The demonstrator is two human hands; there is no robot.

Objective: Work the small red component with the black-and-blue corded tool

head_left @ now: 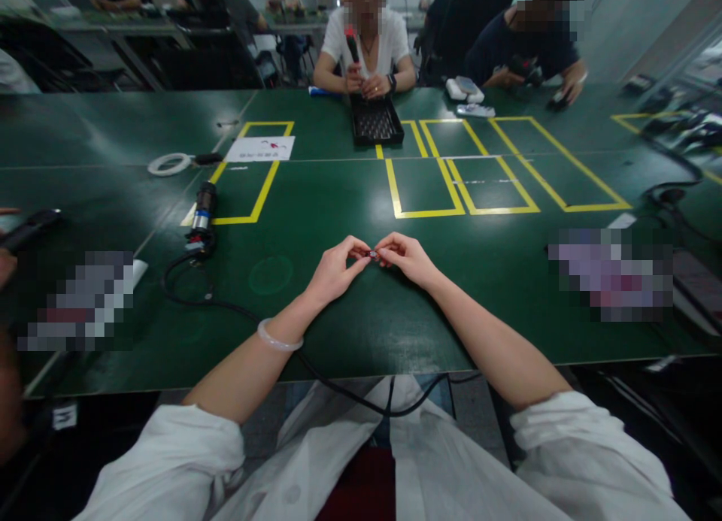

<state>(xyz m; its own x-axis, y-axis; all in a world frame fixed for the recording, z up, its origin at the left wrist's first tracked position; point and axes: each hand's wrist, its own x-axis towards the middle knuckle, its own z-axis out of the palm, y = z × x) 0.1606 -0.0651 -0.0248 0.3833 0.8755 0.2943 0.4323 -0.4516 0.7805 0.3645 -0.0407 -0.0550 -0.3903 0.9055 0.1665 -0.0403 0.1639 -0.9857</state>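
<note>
My left hand (337, 268) and my right hand (404, 256) meet over the green table (350, 318), just in front of me. Both pinch a tiny dark and silvery part (373, 255) between thumb and fingertips. The part is too small to name. A pale bangle (278, 339) circles my left wrist. Both white sleeves are pushed up above the elbows.
A cabled tool (201, 216) lies to the left, its black cord running toward me. Yellow tape rectangles (451, 183) mark the table. Across it, a person holds a tool over a black tray (376, 122). Further left lie a white ring (168, 164) and a paper sheet (260, 148).
</note>
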